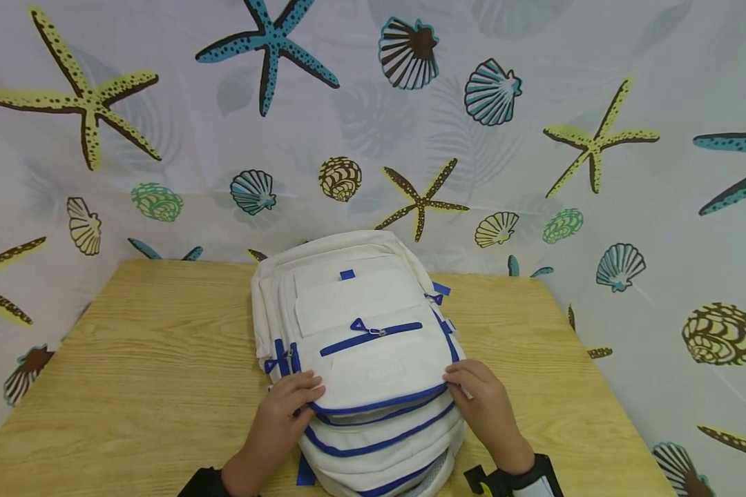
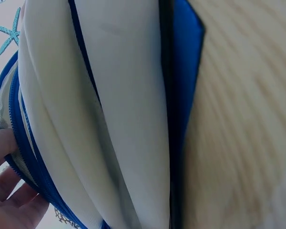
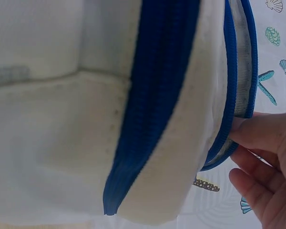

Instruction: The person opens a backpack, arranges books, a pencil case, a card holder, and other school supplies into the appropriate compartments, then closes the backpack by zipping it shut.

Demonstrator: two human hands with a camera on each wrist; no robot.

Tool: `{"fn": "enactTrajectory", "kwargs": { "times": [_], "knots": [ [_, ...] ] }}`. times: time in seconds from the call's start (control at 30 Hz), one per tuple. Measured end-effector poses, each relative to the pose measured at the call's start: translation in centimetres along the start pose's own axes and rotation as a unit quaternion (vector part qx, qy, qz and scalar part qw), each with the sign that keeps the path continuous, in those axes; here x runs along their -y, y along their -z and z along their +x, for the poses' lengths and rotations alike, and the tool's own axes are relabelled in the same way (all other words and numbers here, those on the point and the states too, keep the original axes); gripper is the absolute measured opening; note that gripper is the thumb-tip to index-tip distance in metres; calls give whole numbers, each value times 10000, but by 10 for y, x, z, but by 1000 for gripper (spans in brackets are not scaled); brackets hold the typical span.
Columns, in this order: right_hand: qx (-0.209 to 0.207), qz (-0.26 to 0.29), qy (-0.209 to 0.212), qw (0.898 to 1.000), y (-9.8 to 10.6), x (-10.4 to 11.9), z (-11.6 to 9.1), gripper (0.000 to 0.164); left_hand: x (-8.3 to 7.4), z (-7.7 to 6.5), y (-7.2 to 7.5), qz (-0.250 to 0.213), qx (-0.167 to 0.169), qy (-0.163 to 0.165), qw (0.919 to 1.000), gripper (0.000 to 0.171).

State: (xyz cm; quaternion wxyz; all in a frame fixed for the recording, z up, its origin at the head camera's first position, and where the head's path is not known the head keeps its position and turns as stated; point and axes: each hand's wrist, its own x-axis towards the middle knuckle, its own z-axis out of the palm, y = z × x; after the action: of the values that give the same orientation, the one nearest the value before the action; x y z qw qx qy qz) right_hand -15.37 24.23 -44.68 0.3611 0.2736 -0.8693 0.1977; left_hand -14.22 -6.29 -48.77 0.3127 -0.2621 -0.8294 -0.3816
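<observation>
A white backpack [image 1: 360,297] with blue zippers lies on the wooden table, its top pointing away from me. Its front pocket flap [image 1: 379,376] has a blue zip edge parted from the pocket below, so a gap shows. At the flap's left corner my left hand [image 1: 280,414] pinches the edge between thumb and fingers. My right hand [image 1: 485,400] pinches the right corner the same way. The right wrist view shows thumb and fingers on the blue zipper edge [image 3: 231,95]. In the left wrist view, fingers hold the open zipper edge [image 2: 24,143] beside the bag's white layers.
The wooden table [image 1: 161,345] extends on both sides of the bag. Behind it hangs a white cloth [image 1: 360,131] printed with starfish and shells. A blue strap end [image 1: 305,471] pokes out at the bag's lower left.
</observation>
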Motion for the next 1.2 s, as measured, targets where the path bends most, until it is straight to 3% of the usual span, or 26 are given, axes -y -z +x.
{"fn": "enactTrajectory", "kwargs": {
  "times": [0.37, 0.47, 0.67, 0.83, 1.03, 1.2],
  "knots": [
    [267, 169, -343, 9989, 1, -2, -7, 37, 5, -6, 13, -10, 1223, 74, 9925, 41],
    [329, 178, -300, 9989, 1, -3, -6, 38, 8, 0, 20, -139, 1288, 331, 9910, 37],
    [482, 303, -101, 9983, 5, -6, -5, 36, 24, 19, 31, 159, 827, 928, 9921, 31],
    [652, 700, -101, 9954, 9, -6, -7, 22, 37, 28, 32, 423, 1109, 1666, 9789, 37],
    [504, 820, 49, 9953, 8, 5, -2, 38, 40, 31, 26, 503, 1474, 1846, 9704, 37],
    [500, 842, 246, 9949, 7, 12, 4, 36, 41, 32, 23, 554, 1559, 1926, 9672, 35]
  ]
}}
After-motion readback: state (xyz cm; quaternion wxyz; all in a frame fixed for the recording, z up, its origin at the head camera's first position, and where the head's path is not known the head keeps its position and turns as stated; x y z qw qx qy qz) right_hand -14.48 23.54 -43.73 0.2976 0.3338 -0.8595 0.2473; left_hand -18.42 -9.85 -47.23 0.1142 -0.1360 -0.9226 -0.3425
